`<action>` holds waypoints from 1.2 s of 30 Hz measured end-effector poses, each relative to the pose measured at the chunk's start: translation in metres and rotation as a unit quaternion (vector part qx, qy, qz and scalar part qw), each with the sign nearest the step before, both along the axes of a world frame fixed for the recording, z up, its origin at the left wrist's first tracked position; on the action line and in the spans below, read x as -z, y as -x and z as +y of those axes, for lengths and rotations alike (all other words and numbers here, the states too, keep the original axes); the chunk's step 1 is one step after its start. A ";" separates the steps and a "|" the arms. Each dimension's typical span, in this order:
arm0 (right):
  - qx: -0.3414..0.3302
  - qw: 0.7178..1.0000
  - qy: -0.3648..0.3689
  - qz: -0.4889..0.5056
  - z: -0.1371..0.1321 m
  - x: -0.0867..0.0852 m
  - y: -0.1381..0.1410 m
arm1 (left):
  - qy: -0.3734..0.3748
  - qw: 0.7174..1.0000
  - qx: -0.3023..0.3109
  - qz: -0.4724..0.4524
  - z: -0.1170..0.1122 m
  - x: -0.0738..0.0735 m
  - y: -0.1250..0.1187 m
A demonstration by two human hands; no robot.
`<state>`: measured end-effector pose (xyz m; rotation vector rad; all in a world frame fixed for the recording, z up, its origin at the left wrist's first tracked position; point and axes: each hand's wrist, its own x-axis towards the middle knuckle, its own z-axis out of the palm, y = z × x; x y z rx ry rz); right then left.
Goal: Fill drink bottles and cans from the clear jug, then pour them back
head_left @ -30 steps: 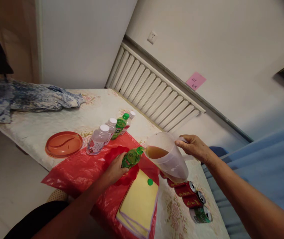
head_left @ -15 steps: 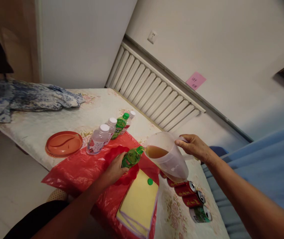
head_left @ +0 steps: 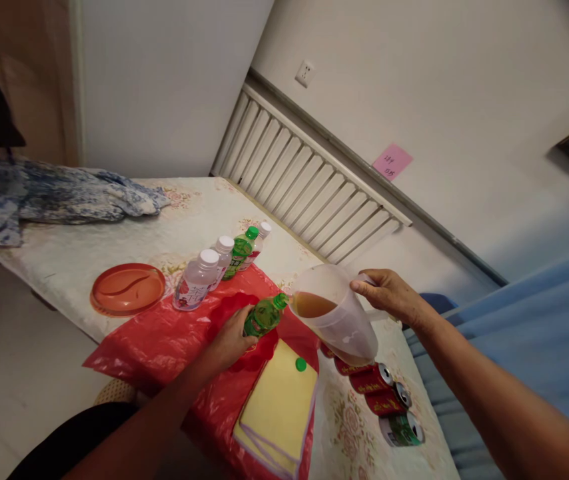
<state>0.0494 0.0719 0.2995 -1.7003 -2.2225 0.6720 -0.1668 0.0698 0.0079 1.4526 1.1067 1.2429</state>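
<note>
My left hand point(head_left: 234, 338) is closed around a small green plastic bottle point(head_left: 263, 317), its uncapped neck leaning toward the rim of a pitcher. That translucent plastic pitcher point(head_left: 349, 330) is tilted over, with brown liquid point(head_left: 314, 305) near its mouth. My right hand point(head_left: 389, 293) grips the pitcher by its handle. Beneath the bottle lies a red scalloped dish point(head_left: 252, 360), partly hidden by my left hand. A green cap point(head_left: 301, 365) rests on a folded yellow cloth point(head_left: 282, 400) close by.
Capped bottles, one of them green point(head_left: 240, 250), stand behind my left hand. An orange lid point(head_left: 128, 288) lies left of the red plastic sheet point(head_left: 139, 340). Several cans point(head_left: 387, 401) stand at the right. A radiator point(head_left: 304, 173) runs along the wall; patterned fabric point(head_left: 84, 193) lies at the far left.
</note>
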 end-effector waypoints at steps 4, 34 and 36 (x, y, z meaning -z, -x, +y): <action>-0.002 1.000 -0.001 -0.002 0.001 0.000 0.000 | 0.003 1.000 0.000 -0.001 0.000 0.000 0.000; 0.004 0.999 0.007 0.049 0.000 0.014 -0.014 | 0.001 1.000 -0.011 0.006 0.000 -0.001 0.000; 0.013 0.998 0.011 0.066 0.001 0.020 -0.020 | 0.001 1.000 -0.016 0.013 -0.001 -0.003 0.001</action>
